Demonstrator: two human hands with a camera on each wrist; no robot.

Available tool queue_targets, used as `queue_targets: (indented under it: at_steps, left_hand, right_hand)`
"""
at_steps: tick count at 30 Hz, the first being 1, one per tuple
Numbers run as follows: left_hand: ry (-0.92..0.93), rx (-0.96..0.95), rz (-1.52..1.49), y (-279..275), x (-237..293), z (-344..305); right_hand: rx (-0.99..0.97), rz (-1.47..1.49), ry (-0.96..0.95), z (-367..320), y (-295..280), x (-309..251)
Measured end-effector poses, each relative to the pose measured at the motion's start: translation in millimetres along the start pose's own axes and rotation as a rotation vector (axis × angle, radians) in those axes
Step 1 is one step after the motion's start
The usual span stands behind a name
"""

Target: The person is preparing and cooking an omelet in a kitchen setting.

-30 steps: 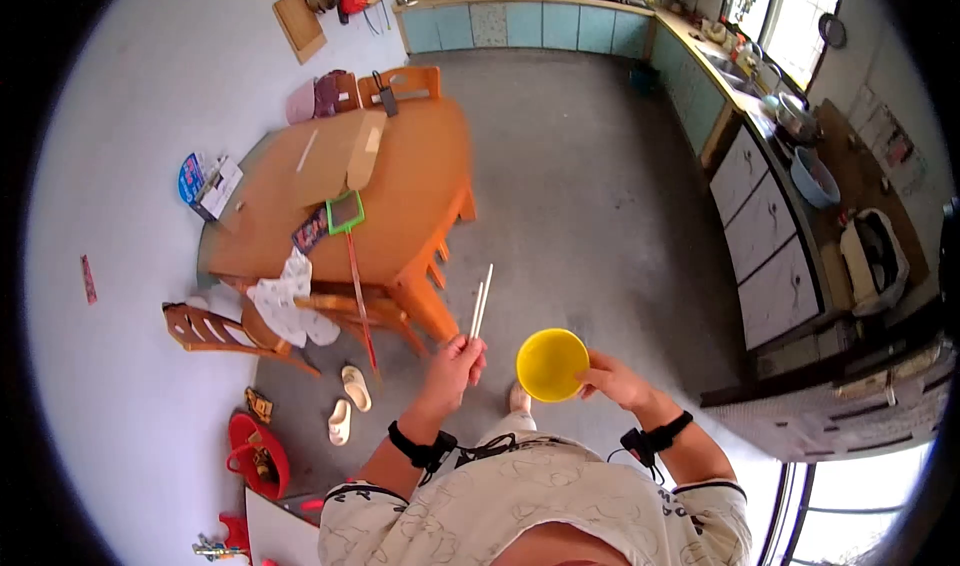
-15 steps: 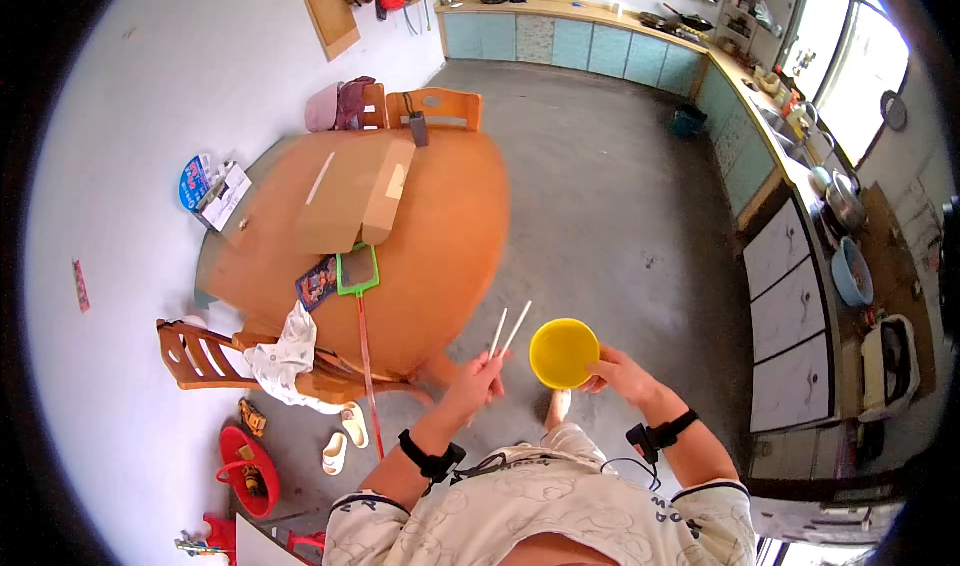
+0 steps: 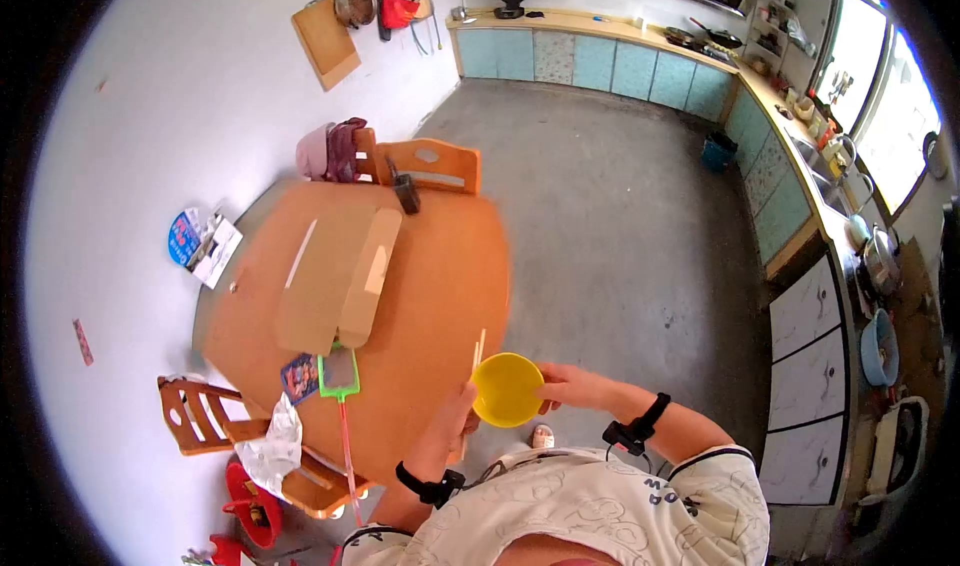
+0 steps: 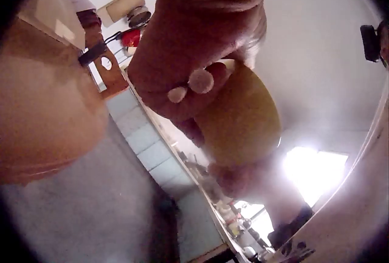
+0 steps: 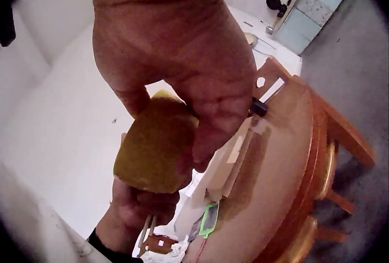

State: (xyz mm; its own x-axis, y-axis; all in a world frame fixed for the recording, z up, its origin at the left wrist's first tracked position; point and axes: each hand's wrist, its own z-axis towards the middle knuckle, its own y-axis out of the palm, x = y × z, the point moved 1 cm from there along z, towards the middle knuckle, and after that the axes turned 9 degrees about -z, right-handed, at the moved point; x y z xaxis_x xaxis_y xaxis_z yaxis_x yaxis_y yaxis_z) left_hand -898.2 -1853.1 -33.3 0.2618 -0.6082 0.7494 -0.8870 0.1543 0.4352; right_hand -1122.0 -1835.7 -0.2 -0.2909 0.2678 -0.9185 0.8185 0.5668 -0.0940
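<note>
A yellow bowl [image 3: 508, 391] is held in front of the body, its open top facing up in the head view. My right hand [image 3: 580, 386] grips its right side, thumb at the rim and fingers under the wall, as the right wrist view also shows. My left hand [image 3: 455, 418] curls round a pair of pale chopsticks [image 3: 480, 348], right at the bowl's left rim. In the left wrist view the round chopstick ends [image 4: 200, 81] stick out of the curled fingers, with the bowl's outer wall [image 4: 243, 120] close beside them.
Ahead to the left stands an orange wooden table [image 3: 440, 296] with a cardboard box [image 3: 330, 276] and a green-framed fly swatter [image 3: 338, 371] on it. A chair [image 3: 205, 416] is at its near left. Counters [image 3: 590, 61] with a sink [image 3: 820, 171] line the far and right walls.
The bowl and the left hand with the chopsticks have come together; before, a gap lay between them. The view has shifted, and the table now lies closer to the hands.
</note>
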Motion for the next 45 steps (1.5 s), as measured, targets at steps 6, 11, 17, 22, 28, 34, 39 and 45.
queue_targets:
  at_steps: [6, 11, 17, 22, 28, 34, 39, 45]
  left_hand:
    - [-0.028, 0.051, -0.367, 10, 10, 89]
    - [0.014, -0.032, -0.28, 27, 60, 161]
    - [0.045, -0.023, -0.235, 74, 121, 270]
    - [0.181, -0.021, -0.23, 151, 182, 351]
    - [0.086, -0.089, -0.204, 174, 222, 463]
    - [0.049, -0.133, -0.233, 181, 255, 592]
    - [0.172, 0.101, -0.249, 223, 308, 669]
    - [0.265, 0.3, -0.324, 248, 371, 752]
  right_hand:
    - [0.008, -0.099, 0.016, 31, -80, -8]
    - [0.615, -0.312, -0.518, 15, -189, -46]
    - [1.019, -0.463, -1.107, -79, -278, -178]
    - [0.908, -0.877, -1.491, -63, -354, -218]
    - [0.877, -0.747, -1.671, -2, -457, -213]
    - [0.656, -0.9, -1.49, 41, -602, -206]
    - [0.657, -0.752, -1.612, 121, -727, -246]
    - [0.735, -0.64, -1.729, 209, -850, -246]
